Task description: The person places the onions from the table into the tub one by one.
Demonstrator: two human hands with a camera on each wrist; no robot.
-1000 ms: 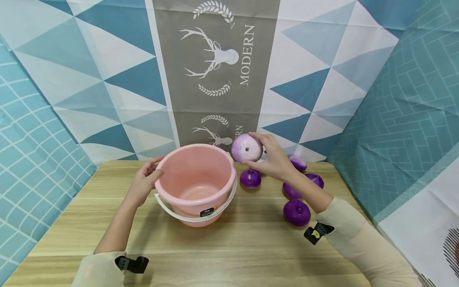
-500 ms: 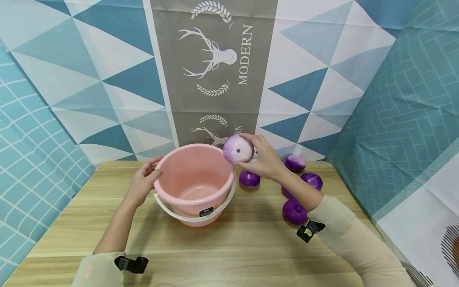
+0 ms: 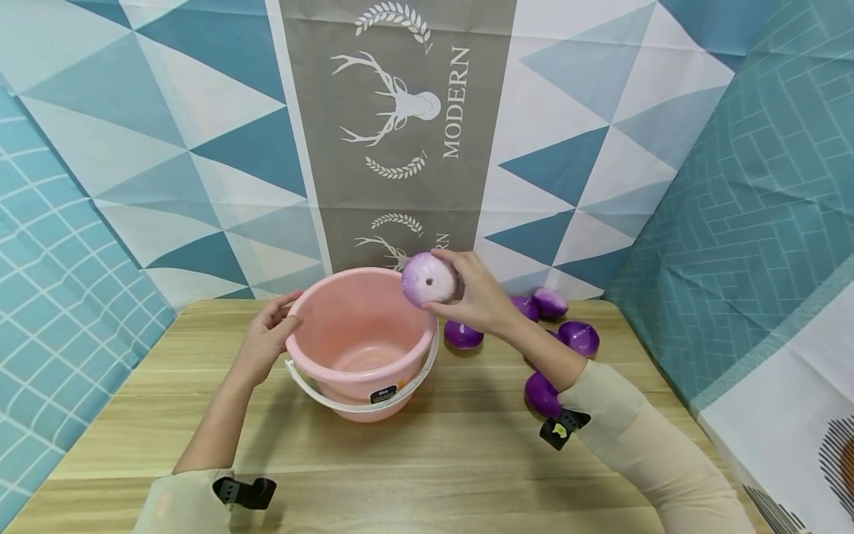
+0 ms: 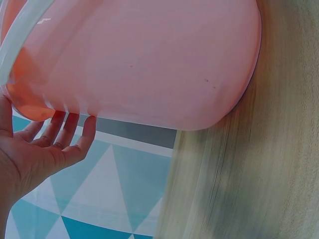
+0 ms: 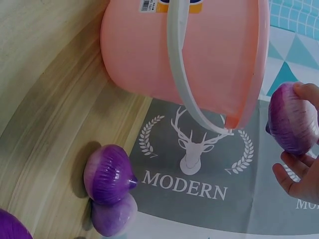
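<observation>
A pink bucket (image 3: pixel 365 319) stands upright on the table, its white handle (image 3: pixel 427 371) hanging down at the front. My left hand (image 3: pixel 262 345) holds the bucket's left rim, the thumb lapping over the edge. In the left wrist view its fingertips (image 4: pixel 89 122) touch the outer wall. A purple onion (image 3: pixel 428 281) with a pale, root-marked end faces the head camera, gripped between the thumb and fingers of my right hand (image 3: pixel 475 297). In the head view the onion overlaps the bucket's right rim; in the right wrist view a gap shows between onion and rim.
Several purple onions lie to the bucket's right: one onion (image 3: pixel 463 335) close beside it, another onion (image 3: pixel 579 338) farther right, and an onion (image 3: pixel 542 393) partly behind the right forearm. A patterned cloth (image 3: pixel 407 148) hangs behind the wooden table (image 3: pixel 400 475).
My right hand has moved left with the onion, from beside the bucket to its right rim. The left hand and bucket have stayed in place.
</observation>
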